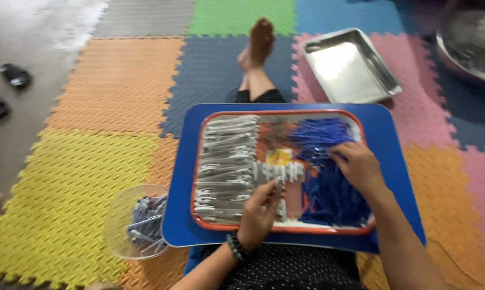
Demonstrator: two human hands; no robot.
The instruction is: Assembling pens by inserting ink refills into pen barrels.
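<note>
Head view: an orange-rimmed tray (199, 161) rests on a blue lap board (392, 161). At the tray's near edge, the left hand (259, 215) pinches one grey piece (279, 185). At its right, the right hand (359, 167) lies loosely curled on the blue pieces (328, 198), gripping nothing visible. Pick single pieces cleanly. Left of the tray sits a clear bowl (119, 215).

A home floor used for piecework was shown. Coloured interlocking foam mats (113, 91) were laid across the frame, with bare grey floor and dark sandals (6, 88) left at the upper left. A metal tray (349, 67) and metal basin (470, 43) were set at the upper right.
</note>
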